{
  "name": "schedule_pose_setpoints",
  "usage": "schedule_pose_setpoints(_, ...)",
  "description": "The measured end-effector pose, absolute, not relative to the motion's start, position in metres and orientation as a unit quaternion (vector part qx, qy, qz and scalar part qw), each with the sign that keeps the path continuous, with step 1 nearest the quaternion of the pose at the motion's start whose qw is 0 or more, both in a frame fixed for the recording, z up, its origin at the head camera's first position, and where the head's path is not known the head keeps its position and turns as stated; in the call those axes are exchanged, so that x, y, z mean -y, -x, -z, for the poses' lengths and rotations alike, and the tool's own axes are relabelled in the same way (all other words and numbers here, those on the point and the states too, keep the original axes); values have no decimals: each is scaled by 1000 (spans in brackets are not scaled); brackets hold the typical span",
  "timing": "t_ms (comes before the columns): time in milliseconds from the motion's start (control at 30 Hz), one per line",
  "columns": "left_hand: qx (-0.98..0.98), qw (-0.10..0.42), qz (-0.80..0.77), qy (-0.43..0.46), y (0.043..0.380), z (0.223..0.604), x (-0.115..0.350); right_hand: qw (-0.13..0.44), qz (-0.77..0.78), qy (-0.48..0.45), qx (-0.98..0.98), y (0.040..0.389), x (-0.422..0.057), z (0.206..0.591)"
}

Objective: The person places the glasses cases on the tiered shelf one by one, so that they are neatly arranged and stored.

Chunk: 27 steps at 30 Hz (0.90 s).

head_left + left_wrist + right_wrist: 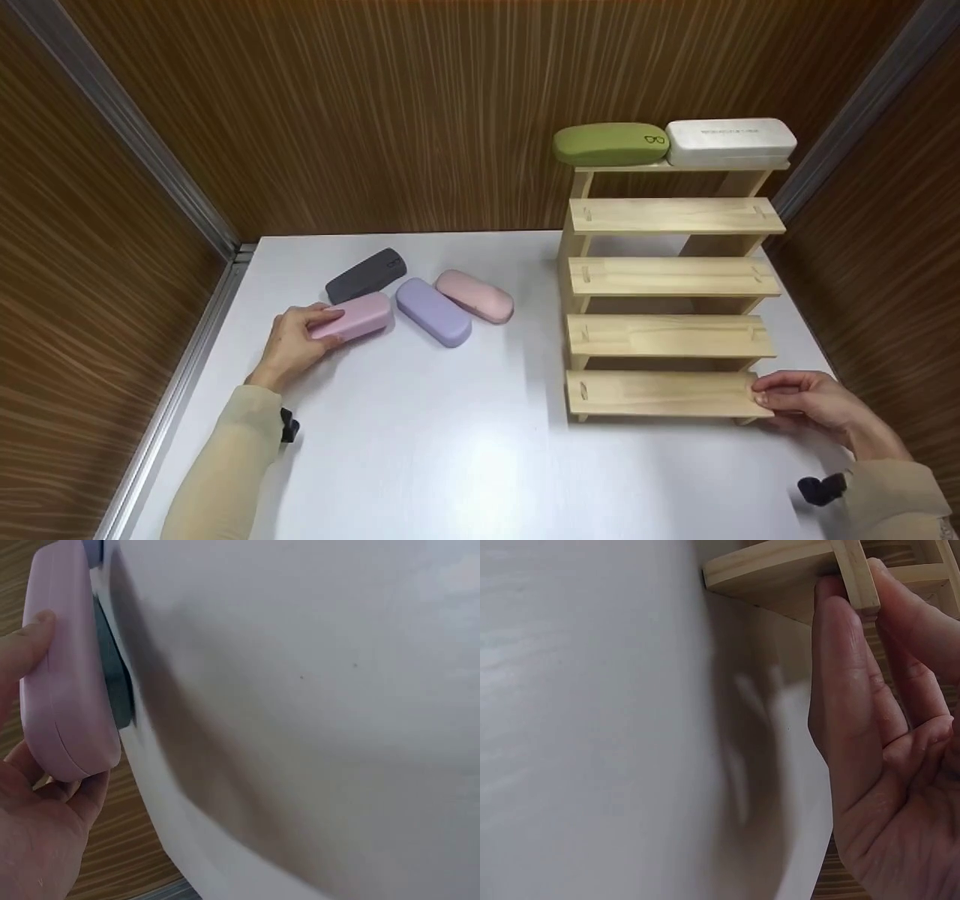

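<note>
Pink, smooth, oblong case [361, 316] sits in your left grip [290, 343], pinched between thumb and fingers, on or just above the white tabletop [420, 457]; this looks like the pick-up step. Just beyond that grip lies a dark grey tapered case [366, 276]; rightward, a lavender oblong case [433, 311] and a salmon-pink rounded case [475, 296]. Farther right stands a pale wooden tiered rack [671, 276], its front edge pinched by your right grip [829, 409]. Next likely calls for lifting clear of the neighbours.
</note>
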State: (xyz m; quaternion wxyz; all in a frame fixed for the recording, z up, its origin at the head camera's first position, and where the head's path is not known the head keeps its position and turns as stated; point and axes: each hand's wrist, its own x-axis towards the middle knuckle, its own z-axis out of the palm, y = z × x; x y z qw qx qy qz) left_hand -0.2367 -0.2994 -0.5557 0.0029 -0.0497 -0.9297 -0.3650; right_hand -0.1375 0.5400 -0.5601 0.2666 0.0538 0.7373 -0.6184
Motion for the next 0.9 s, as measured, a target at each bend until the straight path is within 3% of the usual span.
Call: schedule_pose_setpoints(900,916,74,384,91,231,516,273,270,636,-52,-721,138,-540,560)
